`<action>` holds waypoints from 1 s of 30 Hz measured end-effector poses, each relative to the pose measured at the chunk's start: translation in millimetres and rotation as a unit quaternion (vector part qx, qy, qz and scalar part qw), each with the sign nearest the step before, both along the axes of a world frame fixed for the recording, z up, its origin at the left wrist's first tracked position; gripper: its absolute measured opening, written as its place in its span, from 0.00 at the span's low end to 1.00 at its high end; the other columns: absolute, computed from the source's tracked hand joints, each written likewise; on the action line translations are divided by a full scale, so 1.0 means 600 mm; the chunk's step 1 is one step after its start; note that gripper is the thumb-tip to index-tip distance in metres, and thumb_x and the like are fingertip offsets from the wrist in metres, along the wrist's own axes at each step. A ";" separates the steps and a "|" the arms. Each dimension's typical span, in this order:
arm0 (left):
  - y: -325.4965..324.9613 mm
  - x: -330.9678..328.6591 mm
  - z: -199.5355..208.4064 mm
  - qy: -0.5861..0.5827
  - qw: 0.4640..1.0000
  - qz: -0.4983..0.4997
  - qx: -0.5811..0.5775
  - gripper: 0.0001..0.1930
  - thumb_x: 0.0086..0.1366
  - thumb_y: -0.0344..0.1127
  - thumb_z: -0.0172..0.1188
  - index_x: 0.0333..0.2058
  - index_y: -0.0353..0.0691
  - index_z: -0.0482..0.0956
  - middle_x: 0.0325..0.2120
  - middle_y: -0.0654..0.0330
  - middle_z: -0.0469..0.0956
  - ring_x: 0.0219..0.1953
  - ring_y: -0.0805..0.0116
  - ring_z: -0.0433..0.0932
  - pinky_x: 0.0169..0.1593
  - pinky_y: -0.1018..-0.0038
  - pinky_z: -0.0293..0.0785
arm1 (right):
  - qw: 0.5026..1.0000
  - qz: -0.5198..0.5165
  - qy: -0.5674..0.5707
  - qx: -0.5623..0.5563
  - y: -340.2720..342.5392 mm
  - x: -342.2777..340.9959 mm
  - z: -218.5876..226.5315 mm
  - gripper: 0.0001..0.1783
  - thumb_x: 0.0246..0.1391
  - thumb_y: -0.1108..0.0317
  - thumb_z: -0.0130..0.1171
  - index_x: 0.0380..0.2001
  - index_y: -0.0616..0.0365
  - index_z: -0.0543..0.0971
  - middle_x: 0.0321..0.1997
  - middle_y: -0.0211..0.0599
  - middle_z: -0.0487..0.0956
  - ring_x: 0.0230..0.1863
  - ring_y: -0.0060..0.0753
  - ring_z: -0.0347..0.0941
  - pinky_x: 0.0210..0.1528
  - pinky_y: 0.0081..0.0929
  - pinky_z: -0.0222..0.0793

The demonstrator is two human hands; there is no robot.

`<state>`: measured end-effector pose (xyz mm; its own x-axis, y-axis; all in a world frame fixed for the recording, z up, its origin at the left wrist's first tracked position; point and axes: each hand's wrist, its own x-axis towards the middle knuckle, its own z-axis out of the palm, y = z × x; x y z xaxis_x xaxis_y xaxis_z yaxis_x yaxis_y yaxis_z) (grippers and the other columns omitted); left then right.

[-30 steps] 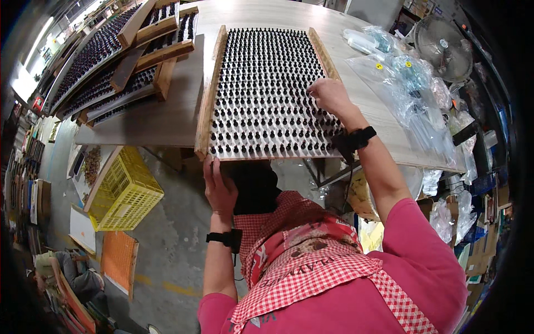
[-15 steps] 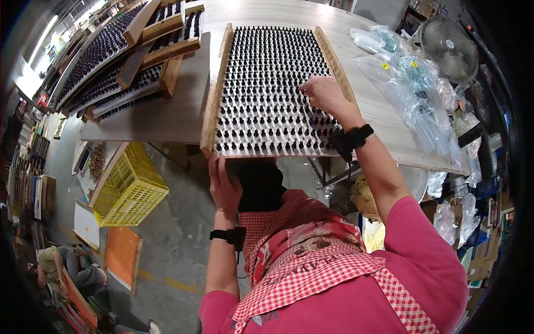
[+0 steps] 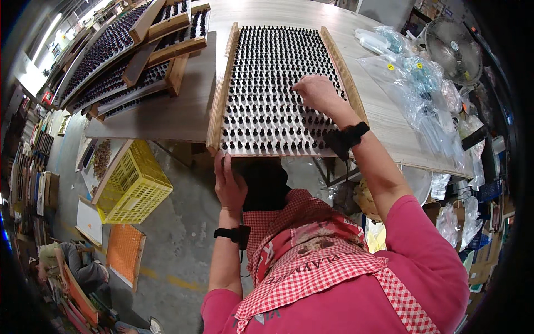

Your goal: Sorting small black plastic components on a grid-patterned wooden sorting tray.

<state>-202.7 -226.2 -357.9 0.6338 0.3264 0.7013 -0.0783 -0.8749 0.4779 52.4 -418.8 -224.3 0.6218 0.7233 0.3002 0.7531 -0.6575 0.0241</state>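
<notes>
Your right hand (image 3: 321, 94) is over the right half of the pegged board (image 3: 278, 155), about midway along its length, with the wrist crossing above the right-hand near part. Its fingers are curled, and the thumb and forefinger tips are drawn close together among the black round-headed pegs (image 3: 262, 132). They look to be touching one there, but the tips are too small to tell whether a peg is pinched between them.

Your left hand (image 3: 231, 189) is at the board's near edge, just by its left corner. The fingers point up toward that edge, nearly straight and slightly parted, with the tips against it. The thumb is hard to make out, so you cannot tell from this view whether the edge is clamped or only touched.

The board lies in front of you on the pale wood-grain table (image 3: 389, 128), its near end at the table's edge. The pegs stand in close rows across its white face, between a left wooden rail (image 3: 221, 106) and a right wooden rail (image 3: 345, 78).

To your left, more pegged boards (image 3: 125, 50) are piled unevenly on the table. To your right lie clear plastic bags (image 3: 414, 106), with a round fan (image 3: 453, 50) beyond them. A yellow crate (image 3: 136, 186) is on the floor at your left.
</notes>
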 end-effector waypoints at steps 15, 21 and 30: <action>0.000 0.000 -0.004 0.003 1.000 0.003 0.000 0.30 0.54 0.19 0.50 0.58 0.41 0.64 0.58 0.48 0.64 0.58 0.44 0.68 0.53 0.59 0.74 | 0.999 -0.001 0.050 0.010 0.050 -0.015 0.002 0.14 0.46 0.74 0.54 0.34 0.49 0.84 0.37 0.39 0.81 0.43 0.41 0.77 0.46 0.38 0.71; 0.001 -0.001 -0.005 0.012 1.000 -0.003 -0.013 0.30 0.54 0.19 0.50 0.58 0.41 0.64 0.58 0.48 0.64 0.57 0.44 0.68 0.53 0.59 0.74 | 0.994 -0.006 0.096 -0.045 0.056 -0.012 0.004 0.14 0.44 0.74 0.55 0.34 0.48 0.84 0.36 0.37 0.80 0.44 0.41 0.77 0.47 0.39 0.68; 0.002 0.005 -0.013 -0.006 1.000 0.009 0.007 0.31 0.52 0.19 0.50 0.58 0.41 0.64 0.58 0.48 0.64 0.57 0.45 0.69 0.53 0.59 0.74 | 0.998 0.040 0.050 -0.024 0.104 -0.018 -0.005 0.12 0.49 0.71 0.54 0.36 0.49 0.84 0.37 0.38 0.79 0.41 0.42 0.76 0.45 0.37 0.71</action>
<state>-199.9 -224.9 -365.5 0.6189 0.3275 0.7139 -0.0690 -0.8828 0.4647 41.6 -356.2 -227.4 0.5871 0.7836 0.2032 0.8029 -0.5956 -0.0231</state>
